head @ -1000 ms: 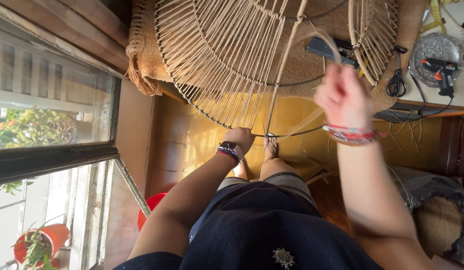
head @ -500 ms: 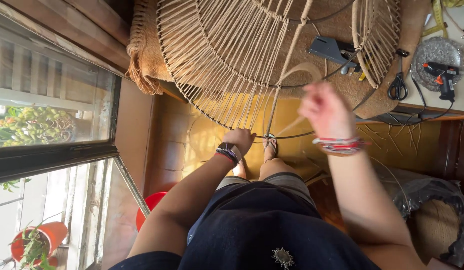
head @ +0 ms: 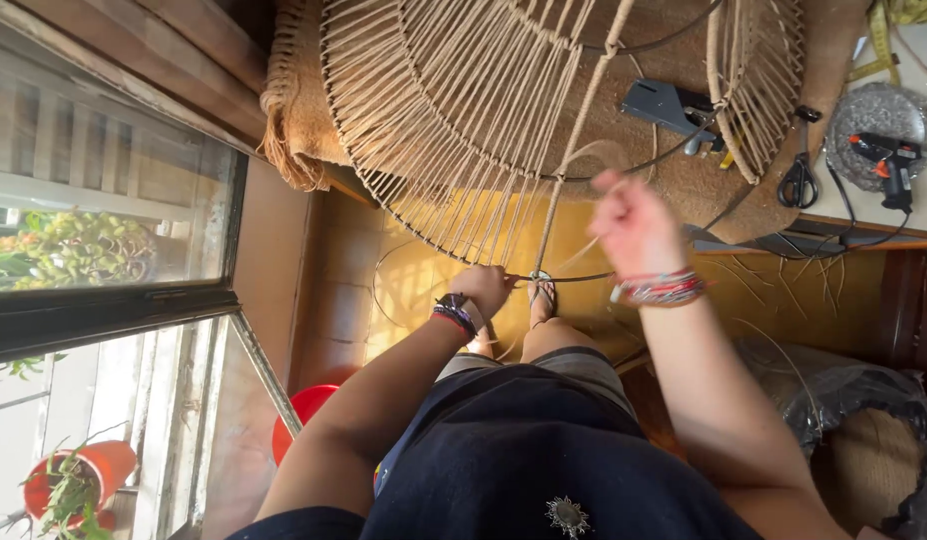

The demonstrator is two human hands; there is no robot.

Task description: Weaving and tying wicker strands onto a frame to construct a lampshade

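1. Down low, the left hand [head: 483, 288] is closed on the dark wire rim [head: 568, 278] of a big round woven frame [head: 453, 110], pinching it just where a pale cord [head: 573, 130] meets the rim
2. That frame leans tilted in front of the person, its many tan strands fanning from the rim toward the upper part of the view
3. Higher and to the right, the right hand [head: 633, 225] is blurred; its fingers look curled round a thin strand of the cord, though the blur makes it hard to tell how firmly it grips
4. Bracelets sit on both wrists, and a sandalled foot [head: 541, 295] rests just beside the left hand, against the rim
5. On the desk [head: 843, 215] at the right lie black scissors [head: 799, 180] and a glue gun [head: 888, 155] on a round silver plate
6. A red bucket [head: 305, 415] stands on the floor near the window, and an orange plant pot [head: 78, 480] shows outside
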